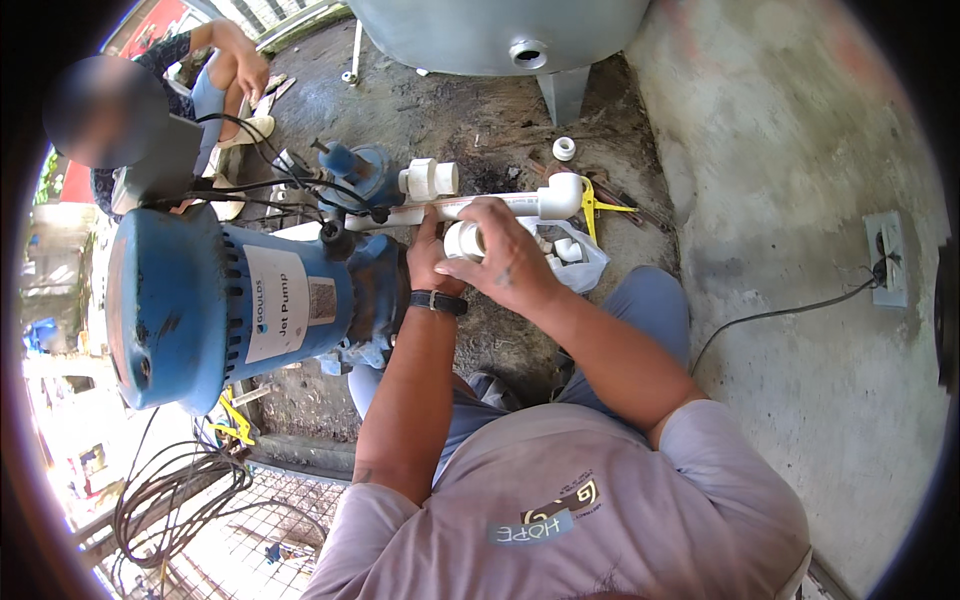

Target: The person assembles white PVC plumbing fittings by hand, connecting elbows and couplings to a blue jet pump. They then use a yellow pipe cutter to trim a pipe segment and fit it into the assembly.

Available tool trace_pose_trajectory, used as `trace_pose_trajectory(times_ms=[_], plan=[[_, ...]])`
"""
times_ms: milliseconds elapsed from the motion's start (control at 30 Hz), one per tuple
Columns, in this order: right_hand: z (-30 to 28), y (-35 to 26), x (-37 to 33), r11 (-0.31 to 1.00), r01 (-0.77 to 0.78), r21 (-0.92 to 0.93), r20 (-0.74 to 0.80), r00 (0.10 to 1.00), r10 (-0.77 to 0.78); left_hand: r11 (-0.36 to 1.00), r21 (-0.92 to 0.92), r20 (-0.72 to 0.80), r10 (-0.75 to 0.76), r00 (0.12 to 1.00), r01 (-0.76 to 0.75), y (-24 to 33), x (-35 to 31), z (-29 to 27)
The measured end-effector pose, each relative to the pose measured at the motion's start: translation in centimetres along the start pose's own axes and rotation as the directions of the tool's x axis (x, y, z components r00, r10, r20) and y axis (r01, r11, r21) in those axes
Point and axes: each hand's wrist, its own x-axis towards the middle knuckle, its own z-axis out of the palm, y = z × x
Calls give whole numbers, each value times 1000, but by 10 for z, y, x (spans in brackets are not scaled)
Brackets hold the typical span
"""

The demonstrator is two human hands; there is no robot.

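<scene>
My right hand is curled round a white plastic pipe fitting, with its thumb below and fingers above. My left hand is closed against the fitting's left side; its fingers are partly hidden. Just beyond both hands lies a long white plastic pipe with an elbow on its right end. Left of my left wrist stands a blue jet pump with a white label. A larger white union fitting lies past the pipe, beside a second blue pump part.
A clear plastic bag with small white fittings and a yellow clamp lie right of the pipe. A grey tank stands ahead, a concrete wall at right. Another person squats far left. Coiled black cable lies lower left.
</scene>
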Motion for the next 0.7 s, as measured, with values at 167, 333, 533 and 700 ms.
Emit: trace_pose_trajectory(times_ms=[167,333,533,700], plan=[[23,8,-7,974,160,-157,-36,985,-168,999,-45,122,9,992,-3,3,3,-13],[24,4,-11,947,98,-304,17,995,-98,1000,3,75,3,997,-3,4,-7,3],[24,-2,-13,937,111,-332,27,994,-108,1000,15,93,16,995,-18,3,-14,3],[20,-5,-14,915,110,-388,50,994,-98,999,-8,32,46,998,-46,-1,-19,11]])
